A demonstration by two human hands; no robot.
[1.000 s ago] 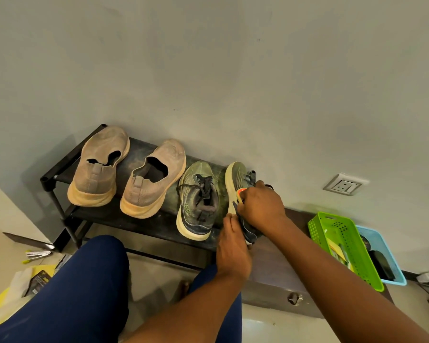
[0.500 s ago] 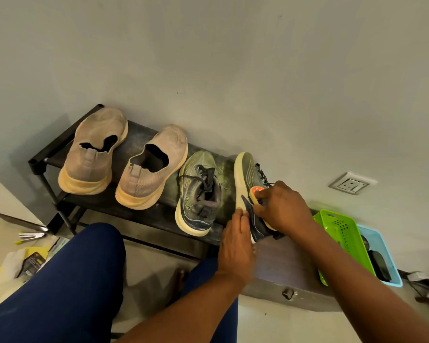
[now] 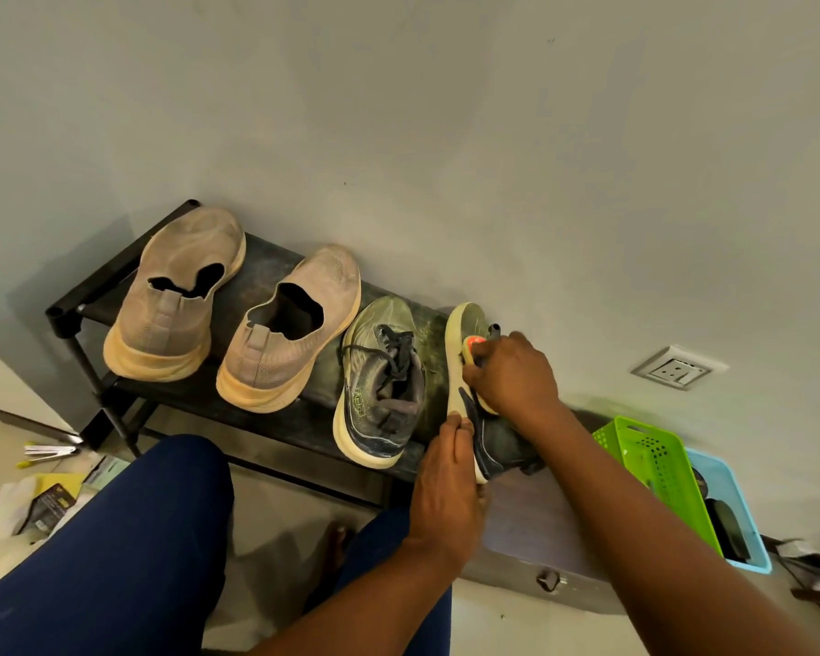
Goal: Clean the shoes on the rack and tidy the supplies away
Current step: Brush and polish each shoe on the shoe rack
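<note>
The green running shoe (image 3: 465,352) at the right end of the black shoe rack (image 3: 266,258) is tipped onto its side, sole edge turned toward its mate (image 3: 382,385), heel hanging over the near rail. The left hand (image 3: 448,490) braces it: straight fingers (image 3: 453,430) lie flat against the pale midsole near the heel, pressing and not curling round it. The right hand (image 3: 512,376) is curled over the upper, gripping what looks like a small brush or scrubber with an orange-red end (image 3: 475,344); most of the tool is hidden under the knuckles, so its kind is a guess.

To do this step well, I judge the brace matters most. The shoe balances on a narrow edge, so the left palm should push back against each stroke or the shoe will roll or slide off the rail. Short strokes from toe to heel, working along the seam between upper and midsole, would lift dirt without snagging the laces. The two beige slip-ons (image 3: 176,295) (image 3: 290,333) look dusty and appear not yet done. The green basket (image 3: 659,471) and blue basket (image 3: 730,518) sit to the right, near enough to take the supplies.
</note>
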